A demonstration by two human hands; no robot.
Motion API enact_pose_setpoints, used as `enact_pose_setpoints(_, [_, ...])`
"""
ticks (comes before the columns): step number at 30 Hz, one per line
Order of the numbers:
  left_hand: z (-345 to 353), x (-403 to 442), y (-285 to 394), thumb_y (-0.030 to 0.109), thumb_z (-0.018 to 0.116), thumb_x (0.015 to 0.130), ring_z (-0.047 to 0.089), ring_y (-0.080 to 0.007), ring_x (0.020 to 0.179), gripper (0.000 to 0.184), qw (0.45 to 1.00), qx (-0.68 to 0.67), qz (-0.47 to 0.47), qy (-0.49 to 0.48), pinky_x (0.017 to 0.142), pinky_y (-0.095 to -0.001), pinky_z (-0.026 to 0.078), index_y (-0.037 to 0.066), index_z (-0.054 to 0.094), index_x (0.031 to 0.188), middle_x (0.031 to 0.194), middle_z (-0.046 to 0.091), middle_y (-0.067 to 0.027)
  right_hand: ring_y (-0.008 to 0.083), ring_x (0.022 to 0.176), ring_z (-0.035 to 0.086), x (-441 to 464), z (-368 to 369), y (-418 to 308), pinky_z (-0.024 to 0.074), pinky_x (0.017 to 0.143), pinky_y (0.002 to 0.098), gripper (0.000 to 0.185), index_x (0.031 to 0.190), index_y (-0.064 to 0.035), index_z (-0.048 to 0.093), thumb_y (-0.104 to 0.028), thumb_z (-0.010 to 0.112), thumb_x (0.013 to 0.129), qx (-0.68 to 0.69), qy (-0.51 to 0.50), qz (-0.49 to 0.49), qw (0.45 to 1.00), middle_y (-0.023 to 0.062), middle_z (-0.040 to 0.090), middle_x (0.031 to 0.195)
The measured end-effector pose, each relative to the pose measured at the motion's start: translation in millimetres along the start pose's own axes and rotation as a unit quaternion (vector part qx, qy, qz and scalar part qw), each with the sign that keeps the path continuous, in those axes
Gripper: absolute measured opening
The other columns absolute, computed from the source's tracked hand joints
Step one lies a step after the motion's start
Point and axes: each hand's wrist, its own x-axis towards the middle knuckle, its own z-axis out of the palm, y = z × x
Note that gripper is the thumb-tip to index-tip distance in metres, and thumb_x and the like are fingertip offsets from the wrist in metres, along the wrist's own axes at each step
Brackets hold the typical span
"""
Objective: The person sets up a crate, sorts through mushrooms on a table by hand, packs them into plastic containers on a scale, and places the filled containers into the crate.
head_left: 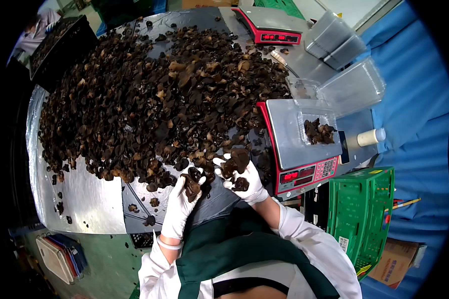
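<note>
White gloves cover both hands at the near edge of a big heap of dark brown wood ear mushrooms (149,99). My left hand (182,199) is curled round a few mushroom pieces (192,185). Close beside it on the right, my right hand (249,184) holds more pieces (236,162) in its bent fingers. To the right stands a red and silver scale (289,134) with a lit red display. On it, a clear plastic tray (303,130) contains some mushrooms (320,132).
A second scale (274,22) stands at the back, near stacked clear containers (334,40). A knife (279,58), a white bottle (371,137) and a green crate (359,214) are on the right. At the far left, a person (40,27) is beside a black crate (60,47).
</note>
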Motion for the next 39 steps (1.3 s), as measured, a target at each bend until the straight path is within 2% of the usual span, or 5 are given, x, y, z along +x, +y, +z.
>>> enact_pose_setpoints(23, [209.2, 105.1, -87.0, 0.030, 0.052, 0.096, 0.059, -0.0268, 0.104, 0.046, 0.990, 0.065, -0.033, -0.124, 0.086, -0.0485, 0.054, 0.008, 0.043, 0.134, 0.123, 0.055, -0.0147, 0.0173, 0.091, 0.063, -81.4, 43.1, -204.5, 0.0516, 0.060, 0.0257, 0.033, 0.120, -0.0056, 0.054, -0.029, 0.043, 0.098, -0.107, 0.062, -0.235, 0.964, 0.0098, 0.063, 0.110])
enact_pose_setpoints(28, [272.2, 157.6, -146.6, 0.029, 0.058, 0.092, 0.059, -0.0226, 0.097, 0.035, 0.947, 0.233, 0.139, -0.170, 0.087, -0.0356, 0.048, 0.005, 0.056, 0.119, 0.111, 0.060, -0.0096, 0.0181, 0.106, 0.055, -98.4, 54.4, -285.5, 0.0455, 0.084, 0.0279, 0.037, 0.125, -0.0036, 0.049, -0.014, 0.056, 0.090, -0.608, 0.209, -0.352, 0.681, 0.0087, 0.057, 0.118])
enact_pose_setpoints(31, [289.0, 177.6, -166.9, 0.020, 0.059, 0.086, 0.060, -0.0258, 0.101, 0.028, 0.545, 0.695, 0.441, -0.160, 0.095, -0.0407, 0.042, 0.005, 0.065, 0.109, 0.106, 0.065, -0.0114, 0.0248, 0.112, 0.054, -99.2, 38.8, -305.4, 0.0394, 0.099, 0.0334, 0.043, 0.122, -0.0026, 0.053, -0.014, 0.066, 0.082, -0.772, 0.171, -0.352, 0.501, 0.0140, 0.057, 0.118])
enact_pose_setpoints(33, [290.0, 158.0, -178.6, 0.019, 0.061, 0.084, 0.059, -0.0282, 0.106, 0.030, 0.480, 0.742, 0.448, -0.135, 0.098, -0.0425, 0.040, 0.005, 0.064, 0.110, 0.108, 0.065, -0.0137, 0.0305, 0.112, 0.055, -98.4, 23.7, -309.4, 0.0392, 0.101, 0.0381, 0.037, 0.116, -0.0033, 0.060, -0.015, 0.064, 0.082, -0.825, 0.127, -0.312, 0.454, 0.0161, 0.061, 0.117])
enact_pose_setpoints(39, [239.1, 126.9, -198.6, 0.019, 0.059, 0.086, 0.038, -0.0363, 0.129, 0.042, 0.514, 0.711, 0.441, -0.187, 0.106, -0.0474, 0.032, 0.002, 0.052, 0.125, 0.135, 0.045, -0.0185, 0.0327, 0.113, 0.055, -102.7, 36.9, -296.8, 0.0389, 0.101, 0.0398, 0.029, 0.108, -0.0027, 0.064, -0.006, 0.063, 0.079, -0.874, 0.145, -0.326, 0.330, 0.0157, 0.062, 0.115])
